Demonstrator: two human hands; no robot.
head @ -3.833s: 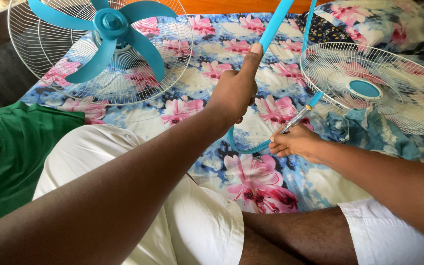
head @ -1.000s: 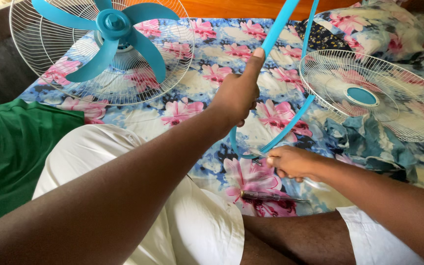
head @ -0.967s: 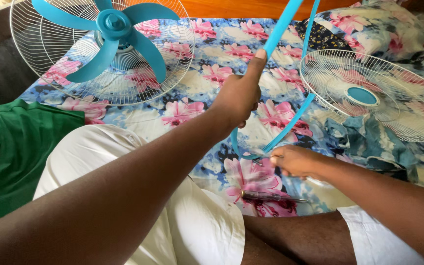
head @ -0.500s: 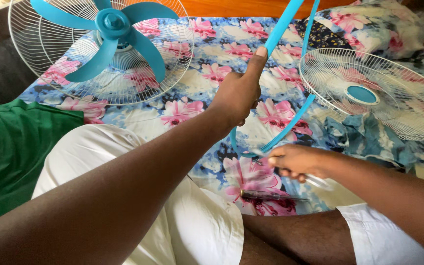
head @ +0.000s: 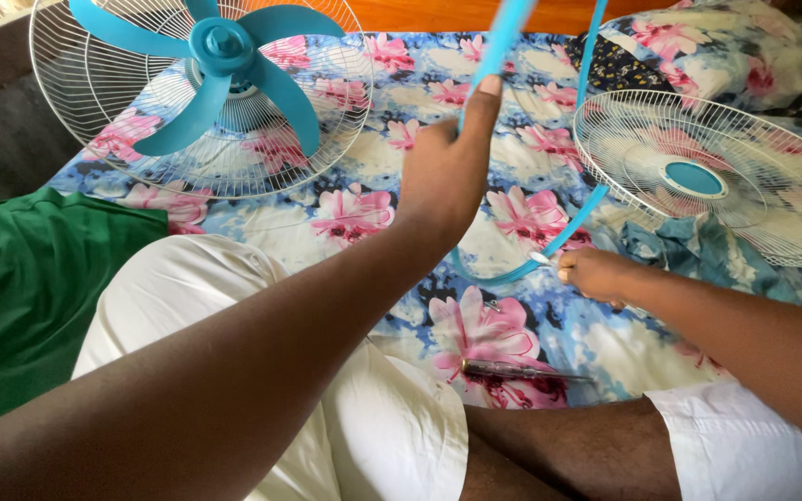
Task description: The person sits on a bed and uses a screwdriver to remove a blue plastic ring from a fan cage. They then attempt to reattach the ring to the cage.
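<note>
The screwdriver (head: 522,371) now lies on the floral bedsheet (head: 596,339) at six o'clock, so the right hand (head: 596,276) pinches a small white piece at the blue guard ring (head: 575,221), while the left hand (head: 447,172) stays clamped on it at twelve o'clock.

Am viewing home interior, most likely bedroom or sleeping area. Person is sitting cross-legged on soft surface that floral bedsheet (head: 364,209) is covering, blue with pink flowers. Matching floral pillow (head: 726,56) is lying at far right corner. Household fan parts are lying on sheet: wire guard with blue blades (head: 201,93), second wire guard (head: 712,186). Wooden strip (head: 438,13) is running along far edge.
</note>
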